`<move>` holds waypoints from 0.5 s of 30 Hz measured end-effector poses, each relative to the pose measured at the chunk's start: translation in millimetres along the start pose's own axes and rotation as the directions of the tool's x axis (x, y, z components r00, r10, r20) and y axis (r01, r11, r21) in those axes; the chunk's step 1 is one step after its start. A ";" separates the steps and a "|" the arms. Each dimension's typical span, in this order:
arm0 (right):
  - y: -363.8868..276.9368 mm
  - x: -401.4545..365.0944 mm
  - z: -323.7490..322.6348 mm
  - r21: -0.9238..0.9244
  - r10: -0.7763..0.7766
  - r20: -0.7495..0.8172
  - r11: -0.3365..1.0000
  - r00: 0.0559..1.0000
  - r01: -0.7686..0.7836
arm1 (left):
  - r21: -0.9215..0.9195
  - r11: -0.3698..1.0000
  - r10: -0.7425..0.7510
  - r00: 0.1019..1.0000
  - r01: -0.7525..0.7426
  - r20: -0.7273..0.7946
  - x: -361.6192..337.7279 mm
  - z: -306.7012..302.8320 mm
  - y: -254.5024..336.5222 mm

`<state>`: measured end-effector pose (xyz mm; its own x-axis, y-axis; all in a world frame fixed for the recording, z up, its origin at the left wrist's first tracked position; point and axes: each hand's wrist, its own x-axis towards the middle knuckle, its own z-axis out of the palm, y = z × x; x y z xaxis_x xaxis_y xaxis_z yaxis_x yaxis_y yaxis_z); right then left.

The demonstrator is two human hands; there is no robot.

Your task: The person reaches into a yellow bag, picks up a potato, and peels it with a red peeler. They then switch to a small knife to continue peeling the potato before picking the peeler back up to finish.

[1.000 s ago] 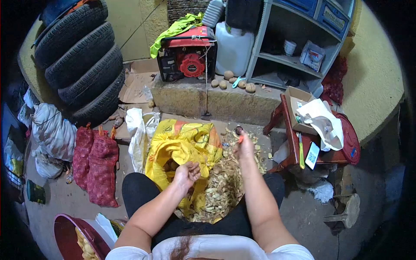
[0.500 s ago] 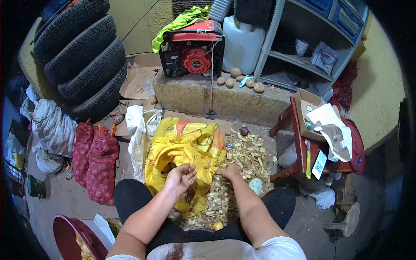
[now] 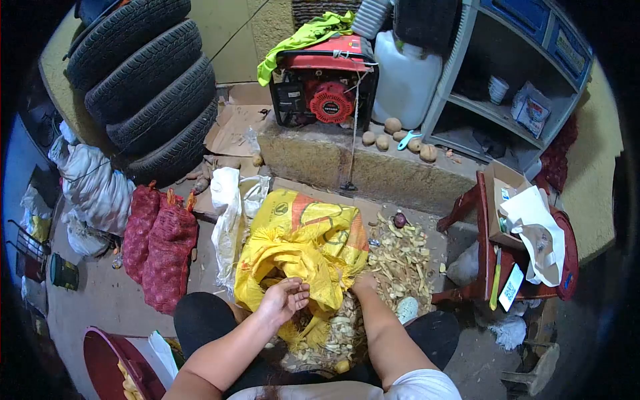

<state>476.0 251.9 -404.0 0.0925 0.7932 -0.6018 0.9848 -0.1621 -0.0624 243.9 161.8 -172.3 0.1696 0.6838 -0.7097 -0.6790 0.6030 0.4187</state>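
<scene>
A yellow woven sack lies between my legs, its frayed mouth turned toward me. At that mouth is my left hand, palm turned up and fingers loosely curled but apart, with nothing visible in it. My right hand reaches down to the right side of the sack, at the edge of a heap of peelings. Its fingers are hidden, so what it touches or holds does not show. Among the peelings, a purple onion lies farther off and a pale speckled oval thing lies near my right knee.
Red mesh sacks stand to the left, below stacked tires. A maroon tub holds pale peeled pieces at lower left. Several potatoes and a peeler lie on the ledge by a red generator. A red stool bears a yellow-handled knife.
The view has shifted, so the surroundings sit farther right and slightly lower. My left hand stays by the sack's mouth, and my right hand stays low beside the sack.
</scene>
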 end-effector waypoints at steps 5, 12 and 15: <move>5.3 -59.1 -35.9 0.122 0.001 -0.005 0.993 1.000 -0.001 | -0.007 1.000 0.003 1.000 -0.003 0.029 -1.9 -0.1 -1.4; 12.4 11.5 32.3 0.362 -0.041 0.030 0.932 0.999 0.027 | 0.024 0.999 -0.033 0.998 0.031 0.046 -16.0 -1.9 -8.7; 16.0 43.7 52.2 0.425 -0.079 0.045 0.904 0.996 0.052 | 0.044 0.999 0.018 0.999 -0.017 -0.028 -0.7 -7.2 -2.9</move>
<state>488.1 253.3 -472.8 0.0081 0.7766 -0.6300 0.8322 -0.3545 -0.4263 240.7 156.6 -177.0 0.1372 0.6825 -0.7179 -0.6498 0.6090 0.4549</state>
